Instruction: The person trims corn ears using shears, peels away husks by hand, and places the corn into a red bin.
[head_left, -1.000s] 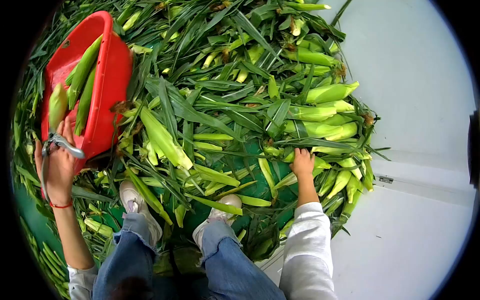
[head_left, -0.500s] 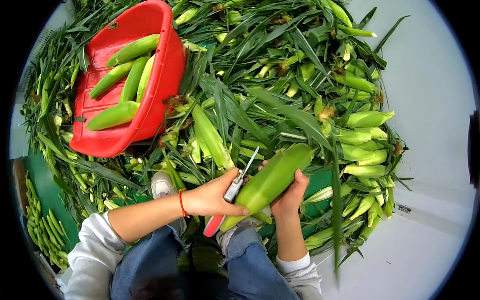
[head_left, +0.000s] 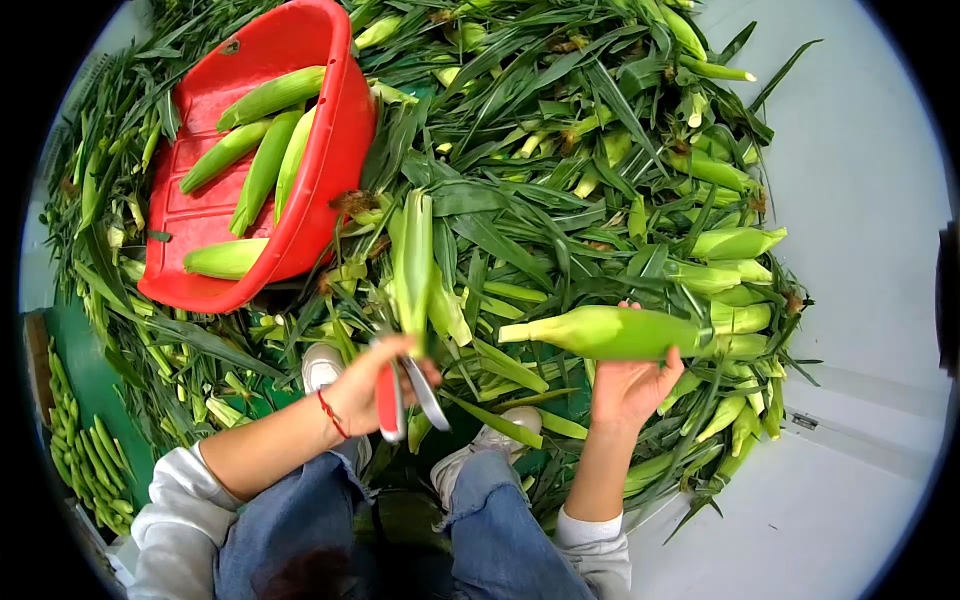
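My right hand is closed around an ear of corn in its green husk. The ear lies level, its pale cut stalk end pointing left. My left hand, wearing a red cord at the wrist, grips hand shears with a red handle. Their blades are hidden or blurred. A peeled husk leaf stands up from the same hand, apparently pinched in the fingers. Below, loose husks lie on the heap.
A red plastic basin holding several husked-in ears rests tilted on the leaf heap at upper left. More ears line the heap's right edge beside a pale wall. Green pods lie at lower left. My shoes stand among leaves.
My hands have moved apart. The ear has gone right and turned level in my right hand; my left hand has moved left with the shears and a husk leaf. A long leaf on the ear's right is gone.
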